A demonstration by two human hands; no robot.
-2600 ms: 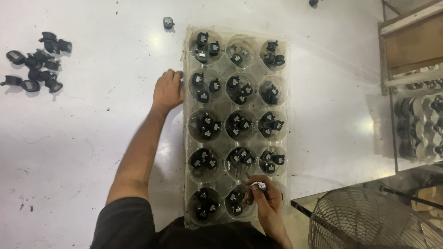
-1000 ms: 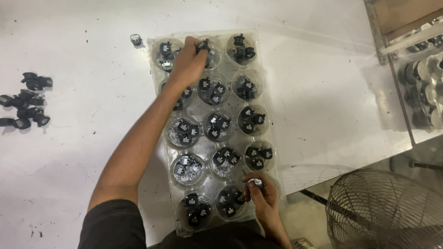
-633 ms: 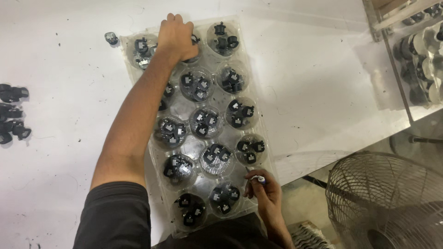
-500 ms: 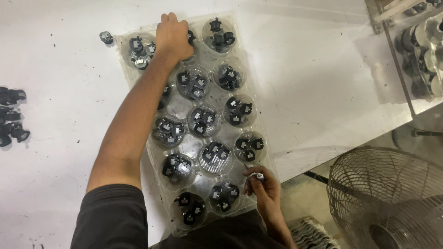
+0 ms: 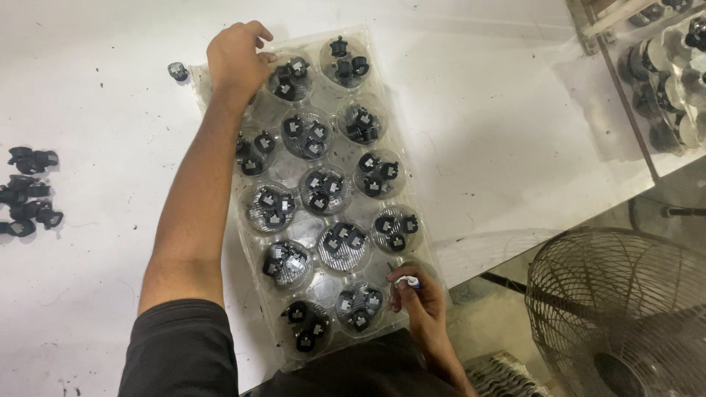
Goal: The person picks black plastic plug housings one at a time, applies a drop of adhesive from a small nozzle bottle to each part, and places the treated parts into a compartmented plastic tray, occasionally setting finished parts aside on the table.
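Clear plastic tray [image 5: 423, 220]: transparent, its round cups filled with black parts [image 5: 326, 191] showing small pale grey faces. Tabletop [image 5: 500, 110] beneath the tray: white, flecked with dark specks. Loose black parts [image 5: 29, 198] left of the tray. Wire fan guard [image 5: 625, 309] right of the tray: dull grey. Sleeve [image 5: 180, 349]: dark charcoal.

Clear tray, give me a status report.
Left hand flat on clear tray far corner. Right hand pinching its near edge. Cups hold black parts. Nothing blocking.

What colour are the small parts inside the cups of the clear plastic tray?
Black; the small plastic parts show best in the head view.
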